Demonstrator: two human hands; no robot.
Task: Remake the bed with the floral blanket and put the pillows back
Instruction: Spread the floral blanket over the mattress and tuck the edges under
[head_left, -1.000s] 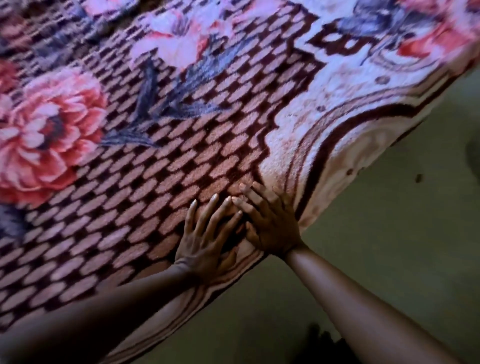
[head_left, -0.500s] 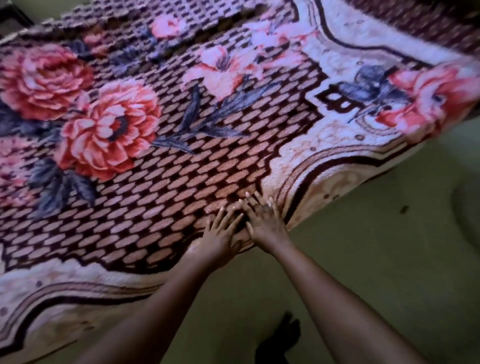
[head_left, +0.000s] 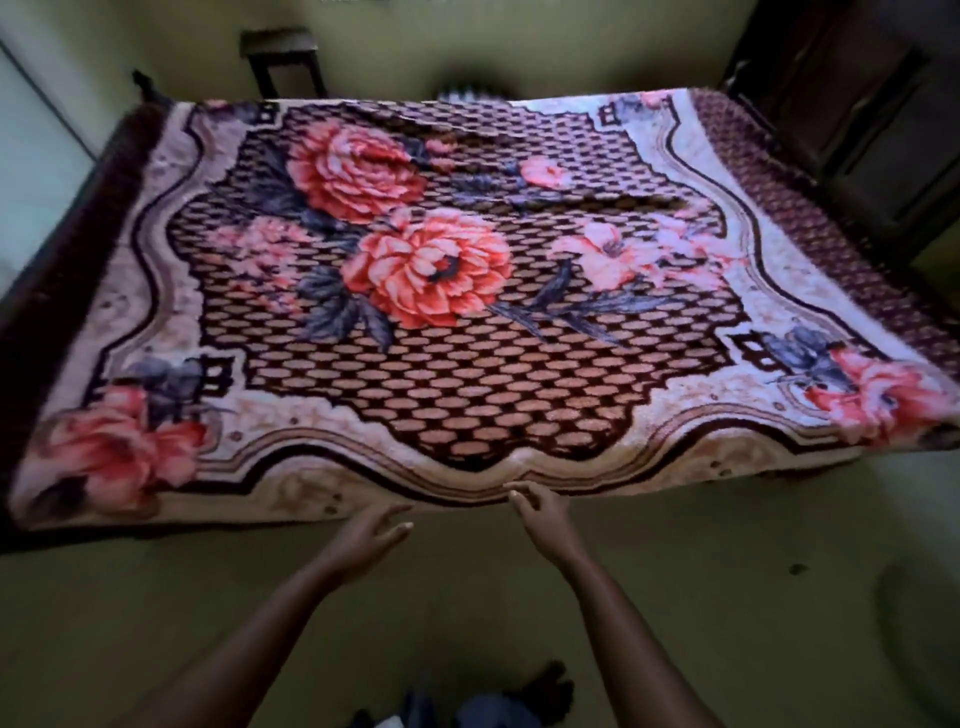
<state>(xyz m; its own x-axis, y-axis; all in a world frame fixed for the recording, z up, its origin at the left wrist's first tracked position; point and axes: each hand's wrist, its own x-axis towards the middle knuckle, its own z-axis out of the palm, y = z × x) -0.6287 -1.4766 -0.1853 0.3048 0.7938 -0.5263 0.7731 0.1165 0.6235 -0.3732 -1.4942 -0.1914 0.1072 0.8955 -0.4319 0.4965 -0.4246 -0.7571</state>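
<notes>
the blanket (head_left: 467, 374) lies spread flat over the bed (head_left: 49, 249). a second ago my palms pressed on it. now my left hand (head_left: 371, 535) and right hand (head_left: 540, 514) hover at its near edge, fingers released, holding nothing. spreading looks done. i see no pillows and no readable writing.

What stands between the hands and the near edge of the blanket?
Nothing visible does. The left hand and the right hand are open at the near edge of the blanket, with only floor under them. The right hand seems to reach the edge; the left hand is just short of it.
</notes>
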